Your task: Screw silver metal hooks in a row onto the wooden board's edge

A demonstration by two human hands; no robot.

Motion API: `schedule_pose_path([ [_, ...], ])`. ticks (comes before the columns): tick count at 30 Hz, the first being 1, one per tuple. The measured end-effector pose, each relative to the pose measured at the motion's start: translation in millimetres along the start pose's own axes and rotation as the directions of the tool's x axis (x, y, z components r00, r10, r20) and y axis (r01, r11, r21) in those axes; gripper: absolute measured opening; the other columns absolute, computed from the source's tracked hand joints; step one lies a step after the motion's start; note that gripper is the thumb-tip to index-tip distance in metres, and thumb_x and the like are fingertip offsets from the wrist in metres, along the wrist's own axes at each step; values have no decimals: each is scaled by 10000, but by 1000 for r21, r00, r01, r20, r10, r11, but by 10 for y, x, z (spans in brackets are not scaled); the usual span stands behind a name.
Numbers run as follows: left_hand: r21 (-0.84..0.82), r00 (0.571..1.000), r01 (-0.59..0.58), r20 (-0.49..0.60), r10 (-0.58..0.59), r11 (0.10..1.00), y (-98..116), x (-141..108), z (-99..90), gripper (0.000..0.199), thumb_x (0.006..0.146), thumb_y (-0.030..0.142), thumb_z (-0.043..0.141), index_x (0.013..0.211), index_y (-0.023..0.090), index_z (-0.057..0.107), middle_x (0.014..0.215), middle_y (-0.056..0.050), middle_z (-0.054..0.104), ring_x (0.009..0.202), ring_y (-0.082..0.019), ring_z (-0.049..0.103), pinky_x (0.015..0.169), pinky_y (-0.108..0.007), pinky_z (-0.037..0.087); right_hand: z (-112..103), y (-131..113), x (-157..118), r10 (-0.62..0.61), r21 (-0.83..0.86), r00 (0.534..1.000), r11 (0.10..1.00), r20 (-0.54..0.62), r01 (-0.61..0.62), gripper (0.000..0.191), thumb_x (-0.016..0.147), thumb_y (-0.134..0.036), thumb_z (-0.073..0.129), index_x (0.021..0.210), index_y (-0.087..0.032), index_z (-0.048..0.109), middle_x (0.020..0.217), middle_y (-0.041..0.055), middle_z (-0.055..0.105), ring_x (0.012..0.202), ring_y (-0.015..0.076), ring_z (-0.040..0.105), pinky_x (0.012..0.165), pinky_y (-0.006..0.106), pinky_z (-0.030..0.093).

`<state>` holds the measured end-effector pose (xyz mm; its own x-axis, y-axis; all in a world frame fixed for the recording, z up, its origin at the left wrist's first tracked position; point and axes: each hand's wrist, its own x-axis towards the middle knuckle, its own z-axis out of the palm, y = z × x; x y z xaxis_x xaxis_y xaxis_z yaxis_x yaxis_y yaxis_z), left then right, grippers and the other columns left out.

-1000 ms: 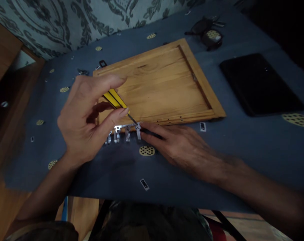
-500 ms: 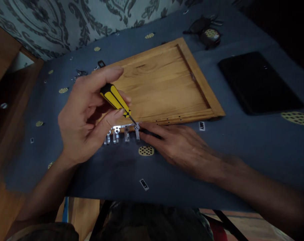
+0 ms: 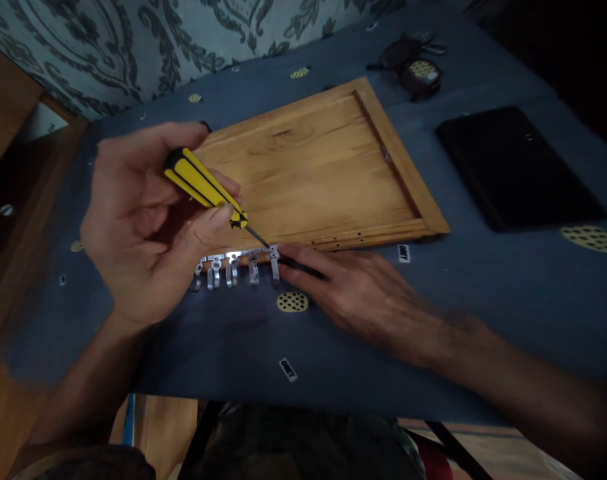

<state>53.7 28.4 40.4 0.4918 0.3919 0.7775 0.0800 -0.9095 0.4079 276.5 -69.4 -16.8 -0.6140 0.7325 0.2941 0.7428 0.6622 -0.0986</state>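
My left hand (image 3: 143, 227) is closed round the yellow and black handle of a screwdriver (image 3: 206, 187), its index finger raised near the handle's end. The screwdriver's tip meets the top of the rightmost metal hook (image 3: 275, 263). Several silver hooks (image 3: 232, 269) stand in a row along the near edge of a framed wooden board (image 3: 308, 167). Beside the rightmost hook, my right hand (image 3: 363, 293) pinches a thin dark object (image 3: 302, 267) I cannot make out. Small dark holes dot the board's near edge, to the right of the hooks.
A black tablet-like slab (image 3: 518, 170) lies right of the board on the blue patterned tablecloth (image 3: 373, 380). Dark sunglasses (image 3: 408, 67) rest behind the board. A patterned wall (image 3: 198, 40) rises at the back, and wooden furniture (image 3: 8, 107) stands at the left.
My left hand has shifted left and tilted the screwdriver lower, with its tip still at the rightmost hook. More hooks show at the left. My right hand has stayed almost still.
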Motion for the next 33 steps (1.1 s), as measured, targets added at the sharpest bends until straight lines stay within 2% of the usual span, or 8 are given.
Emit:
schedule_pose_path([
  [3, -40, 997, 81, -9, -82, 996, 58, -25, 29, 613, 760, 108, 863, 1308, 288, 654, 1284, 23, 663, 968, -129, 762, 856, -203, 683, -16, -6, 1, -3, -12, 1000, 1000, 17, 3, 455, 932, 23, 483, 1317, -158, 645, 1410, 106, 662, 898, 223, 757, 713, 368, 630],
  [6, -63, 979, 183, -78, -187, 981, 112, -47, 83, 590, 731, 154, 895, 1270, 269, 684, 1193, 4, 690, 951, -130, 761, 849, -199, 676, -22, -6, 5, -14, 2, 1000, 1000, -1, 14, 436, 936, 15, 478, 1301, -150, 650, 1404, 110, 664, 877, 229, 757, 693, 378, 628],
  [9, -28, 984, 154, -84, -156, 988, 96, -55, 108, 628, 691, 183, 924, 1263, 287, 686, 1098, 10, 703, 931, -138, 768, 804, -189, 677, -26, -4, 8, -15, 11, 1000, 1000, -6, 15, 442, 931, 28, 470, 1295, -146, 650, 1404, 113, 663, 900, 228, 754, 706, 373, 625],
  [12, 13, 993, 103, -59, -102, 995, 65, -56, 104, 650, 698, 168, 918, 1282, 306, 668, 1118, 18, 700, 927, -139, 770, 777, -188, 681, -14, -1, 3, -16, 7, 1000, 1000, -5, 16, 447, 934, 26, 468, 1315, -142, 632, 1413, 118, 655, 883, 222, 750, 695, 376, 620],
  [19, 47, 961, 262, -103, -256, 964, 188, -64, 115, 495, 801, 179, 847, 1251, 297, 681, 1122, 5, 677, 940, -147, 757, 804, -241, 687, 72, 11, -9, -26, 17, 992, 999, -122, 28, 441, 879, 35, 505, 1254, -136, 662, 1343, 113, 700, 815, 222, 753, 629, 359, 596],
  [22, 120, 959, 279, -96, -268, 953, 224, -54, 103, 461, 822, 139, 814, 1232, 303, 680, 1129, 16, 674, 942, -130, 744, 801, -233, 670, 82, 14, -13, -28, 11, 991, 999, -133, 30, 425, 868, 32, 522, 1229, -133, 674, 1339, 118, 704, 821, 237, 757, 630, 368, 598],
  [28, 226, 981, 192, -29, -191, 955, 222, -16, 63, 462, 770, 222, 873, 1198, 268, 707, 1058, 4, 661, 848, -127, 697, 673, -228, 644, 45, 9, -13, -8, 3, 999, 1000, -53, 8, 383, 898, 10, 546, 1218, -151, 682, 1387, 107, 681, 854, 232, 761, 693, 373, 612],
  [33, 253, 958, 284, -27, -287, 925, 254, -21, 61, 482, 825, 253, 830, 1267, 359, 669, 1128, 11, 669, 900, -149, 723, 699, -266, 633, -7, -10, -2, -2, -6, 1000, 1000, -24, 2, 388, 913, 22, 524, 1217, -155, 688, 1401, 98, 673, 860, 234, 763, 681, 379, 615],
])
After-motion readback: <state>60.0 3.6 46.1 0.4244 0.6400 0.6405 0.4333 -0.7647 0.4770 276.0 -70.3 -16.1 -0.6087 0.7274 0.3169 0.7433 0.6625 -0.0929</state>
